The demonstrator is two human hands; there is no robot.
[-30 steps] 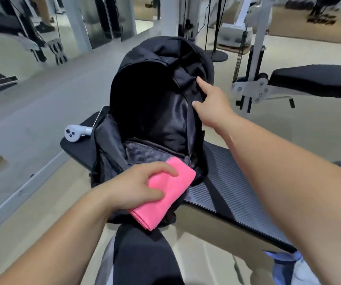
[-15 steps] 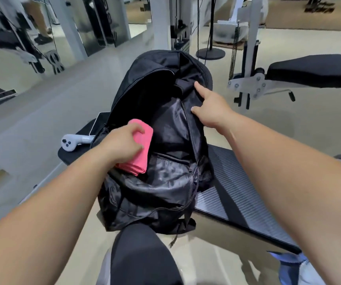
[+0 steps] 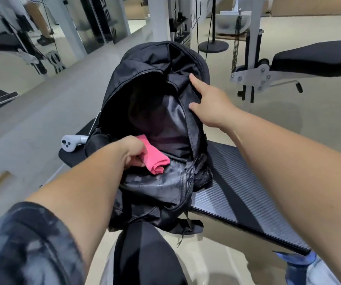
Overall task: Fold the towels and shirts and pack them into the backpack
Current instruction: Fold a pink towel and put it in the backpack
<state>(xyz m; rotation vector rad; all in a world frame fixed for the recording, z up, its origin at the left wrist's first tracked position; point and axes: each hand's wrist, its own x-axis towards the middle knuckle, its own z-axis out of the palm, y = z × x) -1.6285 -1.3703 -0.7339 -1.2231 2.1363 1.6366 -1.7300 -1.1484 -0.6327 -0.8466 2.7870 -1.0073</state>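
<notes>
1. Head view: a black backpack (image 3: pixel 145 64) is stood upright on a dark bench (image 3: pixel 237 182), with its main compartment unzipped and gaping toward the camera.
2. A folded pink towel (image 3: pixel 156 161) is gripped by the left hand (image 3: pixel 131 150), fingers curled round it. It is held at the lower left of the opening, just above the front flap and partly inside the compartment.
3. The right edge of the opening is held by the right hand (image 3: pixel 210 101). The thumb is set on the zip edge and the index finger is stretched along the fabric, while the other fingers are hidden behind it.
4. A white controller (image 3: pixel 69 141) is seen lying on the bench, just left of the backpack.
5. A dark mottled sleeve (image 3: pixel 27 243) is worn on the left arm.
</notes>
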